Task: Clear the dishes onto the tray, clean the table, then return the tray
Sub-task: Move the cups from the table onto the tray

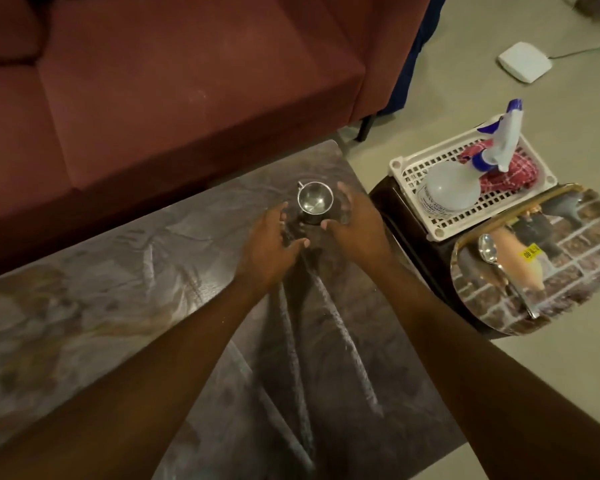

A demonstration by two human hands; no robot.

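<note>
Centre frame: the left hand is spread, fingers loosely curved, holding nothing. Just beside it, the steel cup stands upright on the table, flanked by both palms. The right hand is equally spread. Best grip it low and keep it level. The tray waits at right, a spoon aboard.
</note>
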